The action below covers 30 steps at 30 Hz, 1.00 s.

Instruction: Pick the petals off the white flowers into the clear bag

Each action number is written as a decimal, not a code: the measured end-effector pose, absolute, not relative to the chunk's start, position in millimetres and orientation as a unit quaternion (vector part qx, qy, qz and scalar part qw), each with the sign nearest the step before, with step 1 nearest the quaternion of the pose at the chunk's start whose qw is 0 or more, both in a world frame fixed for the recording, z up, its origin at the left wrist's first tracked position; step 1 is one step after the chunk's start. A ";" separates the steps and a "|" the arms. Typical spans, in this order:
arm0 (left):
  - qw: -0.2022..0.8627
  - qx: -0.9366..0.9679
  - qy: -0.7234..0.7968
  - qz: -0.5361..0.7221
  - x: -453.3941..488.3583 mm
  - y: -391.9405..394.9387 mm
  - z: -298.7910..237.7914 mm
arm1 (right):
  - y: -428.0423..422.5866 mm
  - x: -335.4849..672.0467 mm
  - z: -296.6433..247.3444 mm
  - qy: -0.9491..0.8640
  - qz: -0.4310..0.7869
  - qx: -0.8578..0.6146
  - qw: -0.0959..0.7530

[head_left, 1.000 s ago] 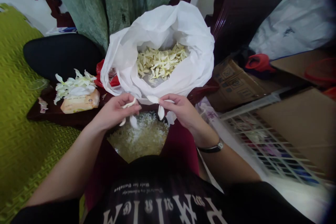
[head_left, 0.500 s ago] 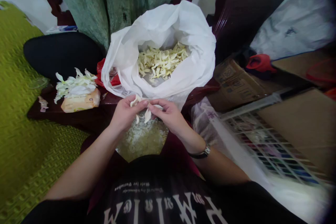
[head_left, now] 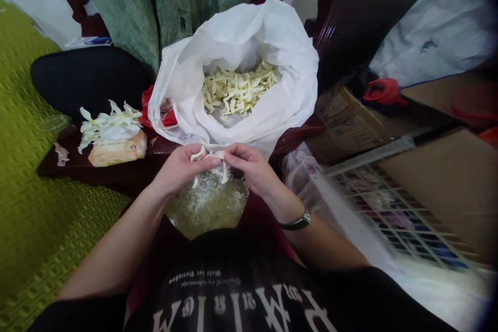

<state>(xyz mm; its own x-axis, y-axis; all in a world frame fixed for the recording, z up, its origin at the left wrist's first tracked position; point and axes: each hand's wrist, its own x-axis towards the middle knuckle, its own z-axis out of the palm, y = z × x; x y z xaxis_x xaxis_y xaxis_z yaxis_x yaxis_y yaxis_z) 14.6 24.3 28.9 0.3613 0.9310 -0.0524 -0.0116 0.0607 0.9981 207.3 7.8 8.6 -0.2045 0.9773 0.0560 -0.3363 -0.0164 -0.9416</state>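
My left hand is closed on a pale flower with curled white petals. Close beside it, my right hand pinches a white petal part of the same flower between thumb and fingers. Below both hands, a container or bag of shredded white petals rests between my legs; its rim is mostly hidden. Just beyond the hands, a white plastic bag stands with its mouth wide, holding a heap of yellowish-white flowers.
To the left, several white flowers lie on an orange-and-white tissue pack on the dark wooden bench. A black cushion is behind them. At right are a cardboard box and a white wire rack.
My hands have drawn slightly apart, the left one shifting a little left. The white petals between them hang in a different position. The view has shifted slightly.
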 end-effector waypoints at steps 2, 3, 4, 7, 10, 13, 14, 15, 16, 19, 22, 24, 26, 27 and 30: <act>0.598 0.585 0.412 0.361 7.3 26.1 33.5 | 10.8 214.7 11.4 -0.449 0.631 -0.350 0.527; 0.595 0.592 0.417 0.349 2.9 27.0 36.1 | 12.6 220.0 12.8 -0.443 0.634 -0.352 0.527; 0.590 0.596 0.425 0.340 -1.6 28.0 38.5 | 14.6 226.0 13.9 -0.437 0.634 -0.354 0.530; 0.556 0.597 0.466 0.342 -15.0 30.9 43.2 | 19.6 244.4 14.0 -0.440 0.601 -0.365 0.559; 0.514 0.603 0.487 0.368 -23.0 33.0 43.7 | 20.3 254.2 8.9 -0.473 0.555 -0.394 0.559; 0.501 0.613 0.483 0.373 -21.7 33.1 43.5 | 15.9 250.3 4.2 -0.544 0.507 -0.427 0.515; 0.506 0.614 0.477 0.372 -19.5 33.0 43.7 | 13.6 246.7 3.9 -0.572 0.483 -0.435 0.500; 0.516 0.612 0.467 0.375 -16.6 33.0 44.0 | 11.1 242.4 4.2 -0.596 0.458 -0.442 0.489; 0.527 0.607 0.454 0.385 -13.3 33.1 44.3 | 8.5 237.6 5.1 -0.614 0.435 -0.446 0.484; 0.575 0.556 0.404 0.444 -2.6 34.5 43.9 | 1.6 222.4 8.4 -0.626 0.430 -0.431 0.487; 0.630 0.487 0.366 0.482 7.1 34.8 41.8 | -2.1 207.3 8.0 -0.598 0.492 -0.386 0.501; 0.644 0.468 0.358 0.488 12.9 32.5 40.3 | -2.7 198.4 5.2 -0.568 0.533 -0.369 0.507; 0.639 0.475 0.354 0.491 18.0 28.4 38.7 | -2.6 190.8 1.8 -0.525 0.584 -0.355 0.508; 0.636 0.484 0.348 0.490 20.2 26.2 37.7 | -2.5 187.6 0.2 -0.502 0.611 -0.346 0.506; 0.624 0.516 0.334 0.482 24.1 21.3 32.8 | -1.4 180.7 -3.2 -0.455 0.664 -0.323 0.497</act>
